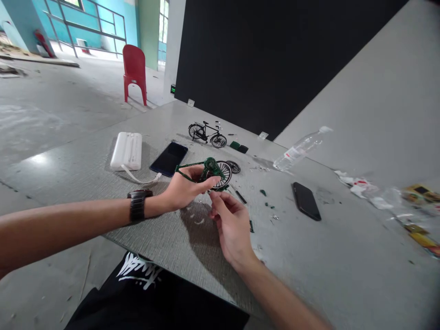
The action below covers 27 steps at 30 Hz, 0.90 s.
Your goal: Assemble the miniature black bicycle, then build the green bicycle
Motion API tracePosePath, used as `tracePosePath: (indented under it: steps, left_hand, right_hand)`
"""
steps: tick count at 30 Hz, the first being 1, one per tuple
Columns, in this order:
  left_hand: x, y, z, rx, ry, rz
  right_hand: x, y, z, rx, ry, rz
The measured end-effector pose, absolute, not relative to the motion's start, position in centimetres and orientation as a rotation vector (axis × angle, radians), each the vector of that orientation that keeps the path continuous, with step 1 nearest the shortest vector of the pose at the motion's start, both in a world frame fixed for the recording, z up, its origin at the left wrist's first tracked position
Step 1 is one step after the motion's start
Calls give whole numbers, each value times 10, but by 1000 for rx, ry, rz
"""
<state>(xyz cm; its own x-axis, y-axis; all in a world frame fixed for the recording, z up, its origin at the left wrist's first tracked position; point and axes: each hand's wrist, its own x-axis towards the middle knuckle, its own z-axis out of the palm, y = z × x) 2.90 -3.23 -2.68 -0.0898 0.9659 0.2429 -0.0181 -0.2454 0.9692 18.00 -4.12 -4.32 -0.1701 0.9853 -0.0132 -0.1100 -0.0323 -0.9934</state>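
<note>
My left hand (187,188) is closed on a green model bicycle frame (210,165) with a black-rimmed spoked wheel (225,172) fitted at its right end. Close beside it, my right hand (229,220) pinches at the lower edge of the wheel end, thumb and forefinger together; whatever lies between those fingertips is too small to make out. A second spoked wheel (234,167) rests on the table just past the held one. Small green parts (263,192) and a dark strip (241,197) lie to the right of my hands.
A finished black model bicycle (207,133) stands at the back. On the left are a white power bank (126,151) with a cable and a dark phone (169,158). A clear bottle (302,149) lies at the right, near a black phone (306,200). Plastic wrappers (378,195) lie farther right.
</note>
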Motion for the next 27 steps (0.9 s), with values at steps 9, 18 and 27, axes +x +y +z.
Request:
tracePosePath:
  steps: [9,18,27]
  left_hand:
    - [29,-24,-35,1153,1037,1444]
    - [31,-25,-36,1088,972,1453]
    - [34,-26,-36,974,892,1459]
  right_hand:
    - [178,-45,-35,-1076,-1452,1019]
    - [178,-40,-34,-1095,-1522,813]
    - [181,-39,-34,-1055,-1571,748]
